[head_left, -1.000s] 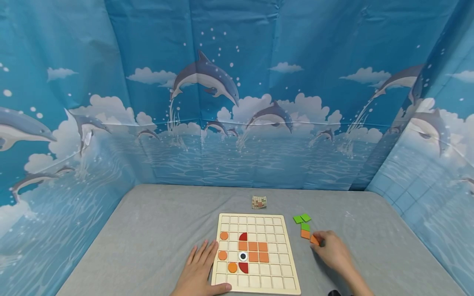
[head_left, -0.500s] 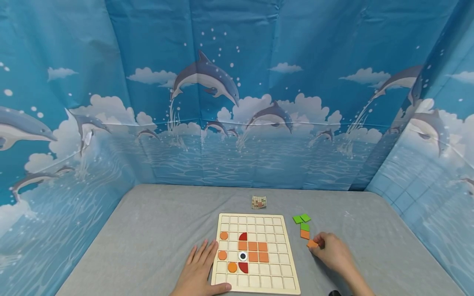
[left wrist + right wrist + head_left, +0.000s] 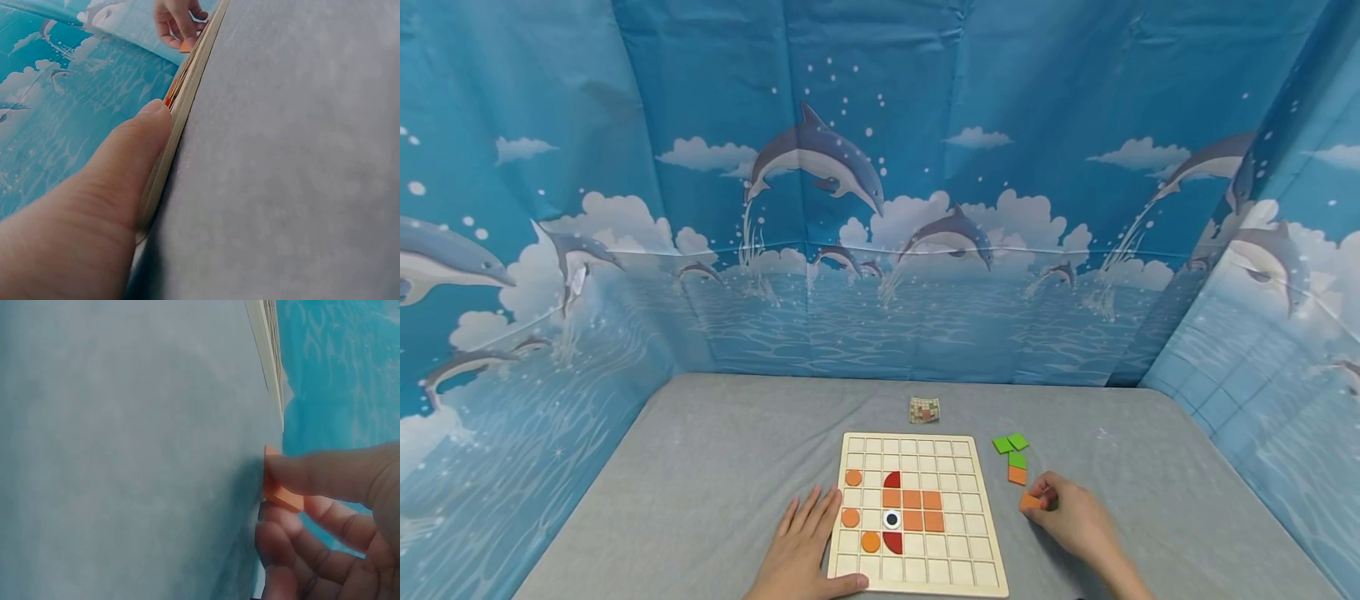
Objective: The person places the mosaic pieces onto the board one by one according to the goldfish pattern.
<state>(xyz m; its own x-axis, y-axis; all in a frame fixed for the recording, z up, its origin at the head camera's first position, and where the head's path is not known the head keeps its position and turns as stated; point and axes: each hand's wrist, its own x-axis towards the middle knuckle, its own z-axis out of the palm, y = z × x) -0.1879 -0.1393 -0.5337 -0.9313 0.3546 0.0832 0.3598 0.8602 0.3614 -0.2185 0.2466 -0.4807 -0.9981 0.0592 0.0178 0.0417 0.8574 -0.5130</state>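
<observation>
My right hand (image 3: 1077, 518) pinches an orange square tile (image 3: 1030, 502) between thumb and fingers, right of the board. In the right wrist view the thumb covers part of this tile (image 3: 287, 499). Spread flat, my left hand (image 3: 801, 550) rests along the left edge of a wooden grid board (image 3: 972, 503), its thumb (image 3: 134, 147) lying on the near-left corner. The board carries several orange square tiles (image 3: 913, 510), orange discs (image 3: 871, 542), two red quarter-circle tiles (image 3: 892, 543) and a white disc with a black centre (image 3: 892, 520).
Beyond the right hand lie another orange square tile (image 3: 1017, 475) and several green tiles (image 3: 1017, 459). A small picture card (image 3: 924, 410) lies behind the board. Grey cloth covers the table (image 3: 722, 467); a blue dolphin curtain (image 3: 865, 325) encloses its back and sides.
The right hand has drawn the orange square tile slightly toward me and left, away from the other loose tiles. My left hand and the board stay put.
</observation>
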